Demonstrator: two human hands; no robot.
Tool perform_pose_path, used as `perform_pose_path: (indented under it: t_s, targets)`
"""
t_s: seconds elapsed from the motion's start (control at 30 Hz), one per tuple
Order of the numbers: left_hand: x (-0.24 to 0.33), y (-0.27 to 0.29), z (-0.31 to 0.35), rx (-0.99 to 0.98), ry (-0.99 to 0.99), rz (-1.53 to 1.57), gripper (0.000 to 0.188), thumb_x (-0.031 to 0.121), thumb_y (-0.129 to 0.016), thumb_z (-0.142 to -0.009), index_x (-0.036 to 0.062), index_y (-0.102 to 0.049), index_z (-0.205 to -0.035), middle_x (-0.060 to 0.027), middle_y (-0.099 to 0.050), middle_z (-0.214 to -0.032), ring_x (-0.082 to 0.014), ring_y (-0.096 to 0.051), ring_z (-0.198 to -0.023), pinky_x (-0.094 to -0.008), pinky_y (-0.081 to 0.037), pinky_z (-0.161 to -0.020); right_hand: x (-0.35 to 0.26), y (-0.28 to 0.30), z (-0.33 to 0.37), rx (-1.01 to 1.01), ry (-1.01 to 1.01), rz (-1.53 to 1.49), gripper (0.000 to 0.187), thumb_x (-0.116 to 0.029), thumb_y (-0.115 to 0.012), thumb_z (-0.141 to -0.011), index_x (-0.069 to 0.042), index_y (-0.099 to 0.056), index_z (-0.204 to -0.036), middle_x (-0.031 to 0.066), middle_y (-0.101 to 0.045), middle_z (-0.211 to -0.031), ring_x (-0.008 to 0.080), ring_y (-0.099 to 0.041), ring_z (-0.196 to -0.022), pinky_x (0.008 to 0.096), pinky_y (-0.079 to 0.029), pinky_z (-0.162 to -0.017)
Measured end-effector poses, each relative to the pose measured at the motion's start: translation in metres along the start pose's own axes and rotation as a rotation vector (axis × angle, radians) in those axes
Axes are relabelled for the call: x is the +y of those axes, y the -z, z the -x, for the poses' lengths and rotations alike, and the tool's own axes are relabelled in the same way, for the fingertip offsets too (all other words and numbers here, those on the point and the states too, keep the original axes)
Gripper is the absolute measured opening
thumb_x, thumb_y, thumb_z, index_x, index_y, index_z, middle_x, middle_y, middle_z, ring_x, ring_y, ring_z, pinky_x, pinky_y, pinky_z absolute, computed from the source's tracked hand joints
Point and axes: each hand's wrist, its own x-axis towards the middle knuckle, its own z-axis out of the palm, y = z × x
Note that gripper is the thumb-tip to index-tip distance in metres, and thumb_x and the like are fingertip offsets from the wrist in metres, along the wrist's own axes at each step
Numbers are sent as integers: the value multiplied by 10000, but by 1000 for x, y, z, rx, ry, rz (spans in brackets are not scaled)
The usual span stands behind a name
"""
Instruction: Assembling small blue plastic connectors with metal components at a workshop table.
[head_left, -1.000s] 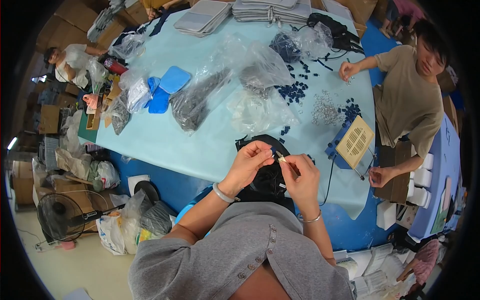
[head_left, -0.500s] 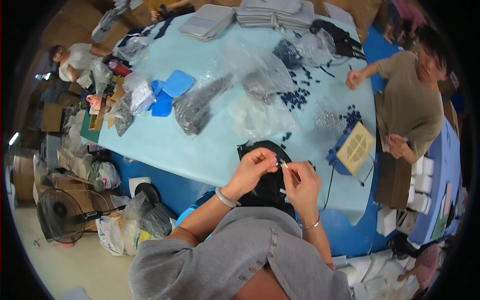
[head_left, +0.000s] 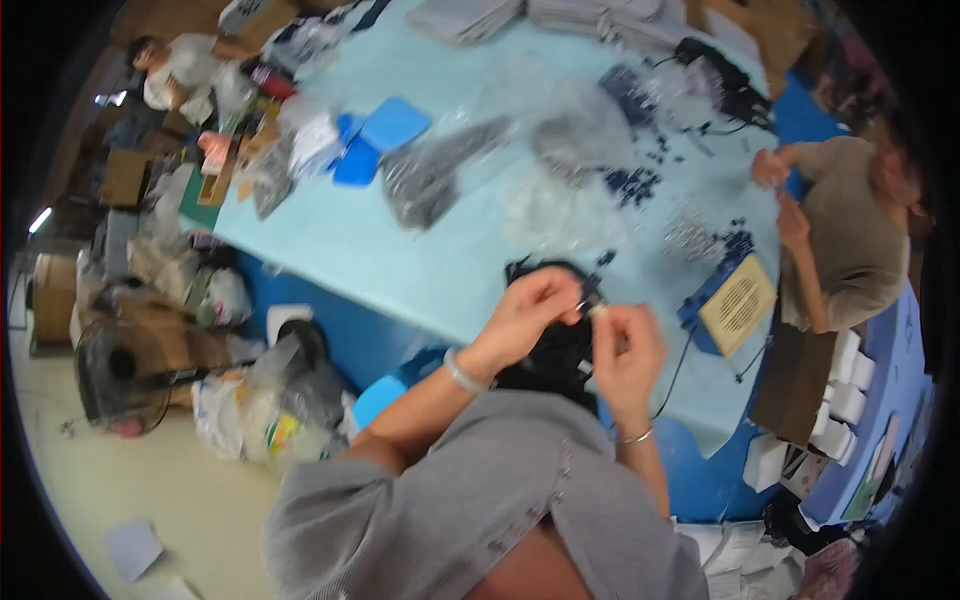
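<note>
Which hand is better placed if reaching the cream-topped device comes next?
Probably the right hand: it is nearer the device, while the left hand is farther away. Both appear to pinch small pieces.

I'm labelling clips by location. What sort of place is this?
Probably a small assembly workshop: the big table carries loose dark parts and stuffed plastic bags, and another person is at its right side.

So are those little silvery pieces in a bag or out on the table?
Out: the silvery pieces lie scattered, uncovered, on the light blue tabletop.
</note>
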Motion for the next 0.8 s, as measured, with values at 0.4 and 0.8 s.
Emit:
perform_pose_path:
  t_s: [0.4,0.8]
  targets:
    - [-14,8,6,-12,116,99,91,113,-559,-881,35,-553,-928,-20,-565,-886,-84,-526,-741,-206,-444,-683,14,-12,11,44,-22,-37,93,11,-618,-746,-26,-533,-752,75,-472,-637,184,-459,-513,284,-352,-466]
    - [-8,14,1,-25,134,43,130,131,-582,-872,28,-553,-944,-13,-563,-859,-81,-550,-745,-203,-469,-679,16,-12,8,-19,-82,-118,72,3,-592,-780,-7,-527,-752,51,-465,-640,114,-429,-514,254,-330,-469]
